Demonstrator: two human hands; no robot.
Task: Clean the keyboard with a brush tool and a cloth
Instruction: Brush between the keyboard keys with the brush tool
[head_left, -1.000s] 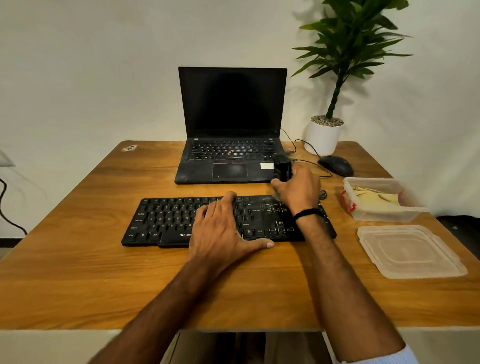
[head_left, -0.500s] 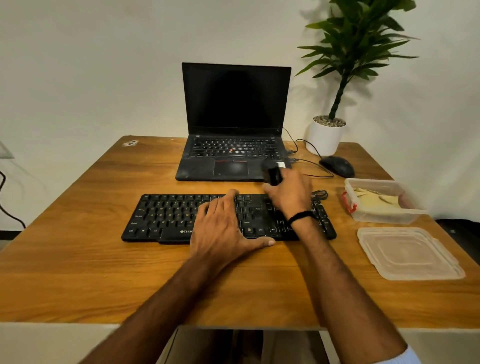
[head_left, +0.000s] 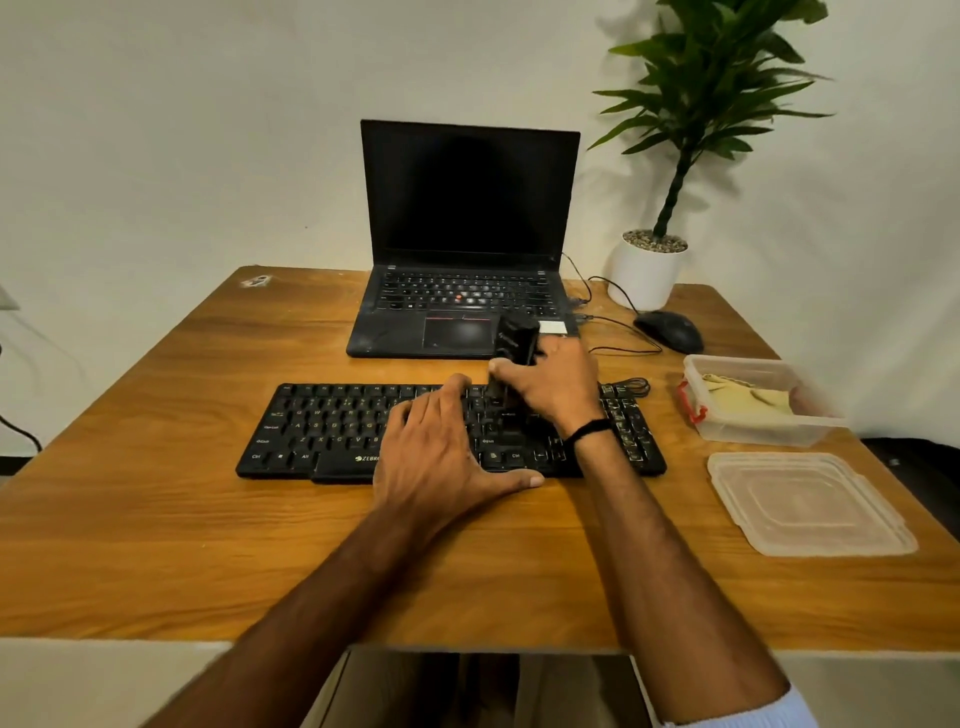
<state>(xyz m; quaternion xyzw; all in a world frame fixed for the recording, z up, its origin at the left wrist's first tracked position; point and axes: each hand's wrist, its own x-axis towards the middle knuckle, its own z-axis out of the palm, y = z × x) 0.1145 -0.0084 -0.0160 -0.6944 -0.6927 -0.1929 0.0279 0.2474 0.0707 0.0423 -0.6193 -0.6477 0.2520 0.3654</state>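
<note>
Brush tool (head_left: 515, 340) shifted left; right hand (head_left: 558, 387) holds it upright, tip down.

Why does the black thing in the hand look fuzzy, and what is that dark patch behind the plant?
Head view: the brush tool in the right hand looks smeared, likely motion blur; head view: the plant casts a soft shadow on the wall.

Plain white wall (head_left: 182, 130) behind wooden table (head_left: 156, 519); potted plant (head_left: 691, 130) far-right corner.
</note>
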